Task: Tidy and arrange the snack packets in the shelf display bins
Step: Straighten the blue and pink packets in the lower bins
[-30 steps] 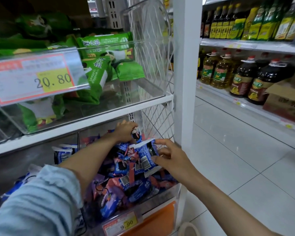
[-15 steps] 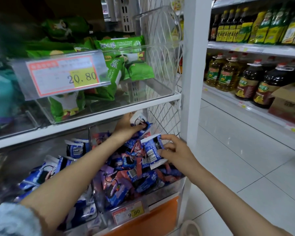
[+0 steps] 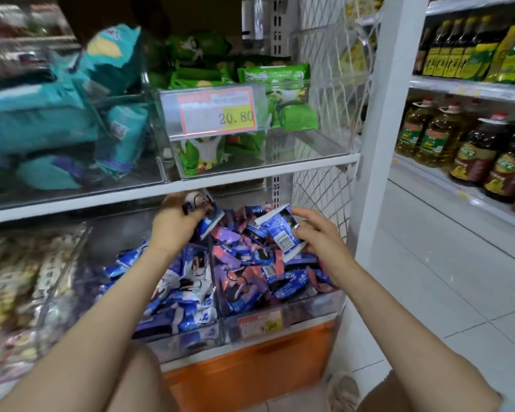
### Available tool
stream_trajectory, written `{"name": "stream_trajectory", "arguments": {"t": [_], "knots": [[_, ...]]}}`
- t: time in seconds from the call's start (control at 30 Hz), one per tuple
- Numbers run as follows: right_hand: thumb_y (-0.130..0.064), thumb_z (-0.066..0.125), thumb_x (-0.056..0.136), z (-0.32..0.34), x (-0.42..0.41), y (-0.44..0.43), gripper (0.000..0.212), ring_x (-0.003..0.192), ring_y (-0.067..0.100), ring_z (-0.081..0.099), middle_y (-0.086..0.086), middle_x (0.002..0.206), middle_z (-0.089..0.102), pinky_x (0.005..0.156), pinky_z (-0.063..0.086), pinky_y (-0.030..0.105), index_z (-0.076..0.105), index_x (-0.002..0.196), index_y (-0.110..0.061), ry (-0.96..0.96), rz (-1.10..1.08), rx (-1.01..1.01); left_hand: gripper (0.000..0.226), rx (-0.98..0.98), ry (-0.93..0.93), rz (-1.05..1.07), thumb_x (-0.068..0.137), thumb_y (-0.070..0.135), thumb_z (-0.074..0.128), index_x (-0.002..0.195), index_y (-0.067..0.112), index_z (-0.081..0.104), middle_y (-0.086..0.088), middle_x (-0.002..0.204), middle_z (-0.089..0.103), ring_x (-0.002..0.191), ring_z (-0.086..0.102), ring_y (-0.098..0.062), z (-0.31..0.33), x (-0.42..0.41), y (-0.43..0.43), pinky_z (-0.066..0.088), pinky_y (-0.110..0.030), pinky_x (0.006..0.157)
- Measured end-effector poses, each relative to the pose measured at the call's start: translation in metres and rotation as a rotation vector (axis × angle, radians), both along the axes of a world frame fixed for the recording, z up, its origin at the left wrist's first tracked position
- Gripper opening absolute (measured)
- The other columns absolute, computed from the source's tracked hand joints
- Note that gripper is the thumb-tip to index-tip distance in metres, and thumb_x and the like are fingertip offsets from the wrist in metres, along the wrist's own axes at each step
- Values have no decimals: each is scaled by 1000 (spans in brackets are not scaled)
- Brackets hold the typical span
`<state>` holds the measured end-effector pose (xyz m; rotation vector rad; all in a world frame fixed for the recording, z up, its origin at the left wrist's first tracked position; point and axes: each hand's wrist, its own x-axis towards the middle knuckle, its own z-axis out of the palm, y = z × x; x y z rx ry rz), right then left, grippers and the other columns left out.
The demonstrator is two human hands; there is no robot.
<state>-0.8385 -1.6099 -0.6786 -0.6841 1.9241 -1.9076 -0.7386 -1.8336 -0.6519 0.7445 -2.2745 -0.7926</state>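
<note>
Shop shelf, clear lower bin (image 3: 283, 319) centre frame. Left hand (image 3: 176, 217) pinches white-blue packet (image 3: 201, 202) at bin's back; right hand (image 3: 315, 237) holds blue packet (image 3: 280, 230) over pile (image 3: 250, 269).

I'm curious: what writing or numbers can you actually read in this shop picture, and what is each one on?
"20.80": on the upper price tag, in front of the green packets.
"9.90", seemingly: on the blurred lower price tag.
Small print on both tags: too blurred to read.
Blue snack packets, including the one in the right hand: a barcode shows, words unreadable.
Oil bottles: labels too small.
</note>
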Motion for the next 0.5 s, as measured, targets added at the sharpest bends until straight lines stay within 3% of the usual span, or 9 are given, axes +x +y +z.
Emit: {"name": "stream_trajectory", "arguments": {"t": [0.13,0.23,0.33,0.43,0.5], "knots": [[1,52,88,0,10,-19,40,70,11,46,3,80,50,54,37,10,58,123,-17,1,13,21,36,-34,17,76,86,19,65,118,7,58,-22,113,62,98,60,-37,-4,22,-24,45,-38,80],[0,52,89,2,17,-30,39,70,8,46,0,78,47,54,38,6,58,123,-18,-9,46,5,38,-27,-37,151,88,21,63,122,7,54,-23,108,62,89,61,-35,-11,39,-42,44,-36,73],[-4,54,90,1,23,-41,39,70,8,46,-3,77,45,61,40,11,56,125,-21,9,120,26,35,-71,-11,141,88,17,63,121,10,55,-20,104,64,74,55,-25,-21,54,-56,36,-28,65],[-10,57,91,-1,31,-51,37,66,3,50,-5,81,48,61,42,11,55,126,-23,55,194,28,37,8,-69,96,87,19,65,122,10,57,-14,116,62,85,58,-26,-34,62,-68,39,-27,73],[-13,59,91,-1,35,-58,34,72,6,54,-4,87,52,65,46,11,55,124,-23,67,212,7,49,39,-229,71,82,44,65,122,18,57,-15,123,59,104,57,-33,-46,64,-80,45,-35,88]]}}
